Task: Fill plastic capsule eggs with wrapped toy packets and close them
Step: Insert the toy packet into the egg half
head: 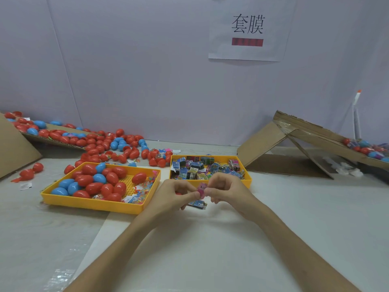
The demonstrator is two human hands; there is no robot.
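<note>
Both hands meet in front of the two yellow trays. My left hand (175, 194) and my right hand (226, 190) pinch a small pink wrapped toy packet (202, 189) between their fingertips. A sliver of red shows under my left palm; I cannot tell what it is. A blue wrapped packet (197, 204) lies on the table just below the hands. The left yellow tray (92, 202) holds several red and blue capsule eggs (92, 180). The right yellow tray (248, 179) holds several wrapped toy packets (202, 167).
A pile of red and blue eggs (109, 144) spills from a cardboard ramp (12, 148) at the left. A second cardboard ramp (311, 135) at the right carries several eggs (366, 148). A paper sign (247, 28) hangs on the white wall.
</note>
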